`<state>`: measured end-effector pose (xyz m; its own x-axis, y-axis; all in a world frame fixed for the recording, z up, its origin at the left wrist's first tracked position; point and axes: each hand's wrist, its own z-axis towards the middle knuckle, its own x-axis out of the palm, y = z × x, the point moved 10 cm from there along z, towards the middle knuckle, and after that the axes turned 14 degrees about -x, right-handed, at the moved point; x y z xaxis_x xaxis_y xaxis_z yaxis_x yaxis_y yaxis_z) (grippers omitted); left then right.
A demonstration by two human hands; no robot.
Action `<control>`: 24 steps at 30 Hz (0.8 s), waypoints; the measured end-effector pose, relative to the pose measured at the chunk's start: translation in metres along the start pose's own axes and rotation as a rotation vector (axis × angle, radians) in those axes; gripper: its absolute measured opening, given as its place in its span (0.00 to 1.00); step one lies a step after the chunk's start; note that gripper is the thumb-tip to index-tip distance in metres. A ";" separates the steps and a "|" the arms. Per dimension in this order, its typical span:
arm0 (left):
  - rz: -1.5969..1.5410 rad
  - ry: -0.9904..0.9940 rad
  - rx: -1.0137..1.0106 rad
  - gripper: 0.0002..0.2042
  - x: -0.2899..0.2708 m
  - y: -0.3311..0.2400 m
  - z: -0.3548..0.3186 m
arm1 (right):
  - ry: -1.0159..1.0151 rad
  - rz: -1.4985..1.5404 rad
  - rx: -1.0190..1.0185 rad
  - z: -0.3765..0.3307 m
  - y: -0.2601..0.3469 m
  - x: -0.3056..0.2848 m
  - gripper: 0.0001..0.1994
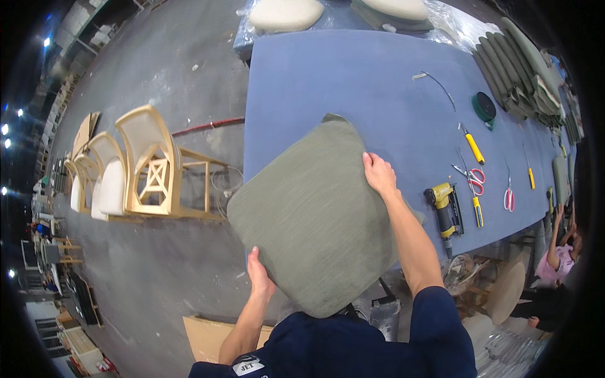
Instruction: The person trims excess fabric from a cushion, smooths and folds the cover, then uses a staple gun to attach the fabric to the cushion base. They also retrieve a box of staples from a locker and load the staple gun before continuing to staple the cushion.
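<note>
"Green cushion (309, 220), held across the near left corner of the blue table (328, 69)!"

"And the hands?"

"Left hand (260, 277) pinches its near left edge, right hand (379, 174) clasps its far right edge; staple gun (445, 208) lies right!"

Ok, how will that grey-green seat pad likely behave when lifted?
The seat pad is probably fairly stiff, holding its shape between left hand and right hand. Its fabric corner may flop. The matte cover suggests little slipping.
</note>
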<state>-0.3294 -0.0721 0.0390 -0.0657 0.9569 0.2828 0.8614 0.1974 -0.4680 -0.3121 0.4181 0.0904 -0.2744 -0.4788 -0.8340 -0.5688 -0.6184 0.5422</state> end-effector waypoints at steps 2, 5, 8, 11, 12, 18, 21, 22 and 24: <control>-0.123 -0.129 -0.050 0.32 -0.007 0.047 -0.025 | 0.105 0.077 -0.026 0.008 0.023 -0.002 0.25; -0.276 -0.011 -0.166 0.36 0.001 0.126 -0.087 | 0.166 0.043 -0.343 0.010 0.107 0.004 0.23; -0.008 0.247 -0.625 0.37 0.019 0.194 -0.121 | 0.145 0.057 -0.496 0.024 0.181 0.012 0.19; 0.871 0.403 -0.841 0.28 0.034 0.184 -0.142 | -0.273 0.207 -0.605 0.023 0.182 -0.002 0.16; 1.116 0.428 -0.708 0.25 0.058 0.149 -0.148 | -0.487 0.272 -0.648 0.012 0.171 -0.017 0.15; 1.545 0.179 0.940 0.17 0.190 -0.088 -0.099 | -0.528 0.143 -0.114 -0.184 0.034 -0.019 0.32; 1.590 0.075 1.428 0.30 0.280 -0.133 -0.023 | -0.485 0.062 0.093 -0.285 0.022 0.005 0.37; 1.683 0.051 1.437 0.30 0.301 -0.135 0.016 | -0.450 0.035 0.109 -0.302 0.033 0.014 0.38; 1.840 0.124 1.243 0.30 0.335 -0.137 0.073 | -0.405 -0.018 0.142 -0.320 0.052 0.028 0.38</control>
<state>-0.5065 0.2370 0.1370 0.2642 0.1873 -0.9461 -0.7401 -0.5896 -0.3234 -0.1009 0.1734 0.1280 -0.5298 -0.1681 -0.8313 -0.6695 -0.5188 0.5316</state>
